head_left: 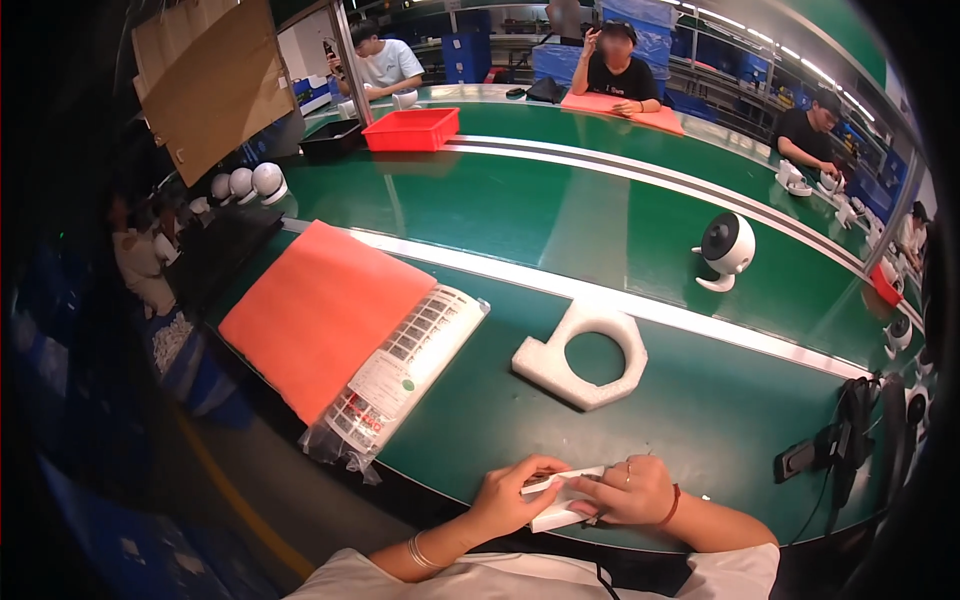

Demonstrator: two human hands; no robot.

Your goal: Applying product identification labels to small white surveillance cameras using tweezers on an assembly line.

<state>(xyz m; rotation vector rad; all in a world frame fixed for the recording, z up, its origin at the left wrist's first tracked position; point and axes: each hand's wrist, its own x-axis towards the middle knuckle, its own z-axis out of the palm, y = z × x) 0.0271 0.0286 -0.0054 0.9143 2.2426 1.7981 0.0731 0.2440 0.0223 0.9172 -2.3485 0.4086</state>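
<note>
At the near edge of the green bench, my left hand [510, 497] is closed on the left side of a small white piece [560, 515], box-like with thin flat walls. Over its right side lies my right hand [632, 492], fingers bent and pressed onto it. Part of the piece is hidden under the fingers, so its exact kind is not clear. Just beyond my hands rests a white foam block [625, 385] with a large round hole. Left of that, an orange-red foam sheet [325, 310] covers part of a plastic-wrapped stack of printed labels [425, 335].
A white round-headed camera [738, 243] stands on the green conveyor belt. Black cables with an adapter [840, 440] lie at the right. A red bin [412, 130] and a black bin [332, 140] sit at the far left. Several people work across the line.
</note>
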